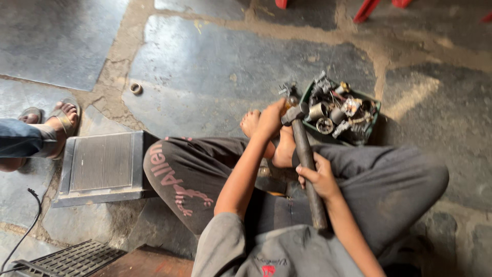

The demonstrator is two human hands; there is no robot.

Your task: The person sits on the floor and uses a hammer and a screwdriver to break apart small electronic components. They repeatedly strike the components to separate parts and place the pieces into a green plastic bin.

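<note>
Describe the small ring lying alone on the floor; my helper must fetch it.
Start at the ribbed metal radiator left of the seated person's knee. Beyond its far edge, on a sandy seam between stone slabs, lies the ring. It lies alone, unlike the parts in the green tray.

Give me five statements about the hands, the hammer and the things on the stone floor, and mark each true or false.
1. The right hand grips the hammer by its handle. True.
2. The left hand lies flat on the floor. False: it is raised beside the hammer head.
3. The green tray holds mixed metal parts. True.
4. The small metal ring lies inside the tray. False: it lies alone on the stone floor.
5. The finned radiator panel leans upright against a wall. False: it lies flat on the floor.
</note>
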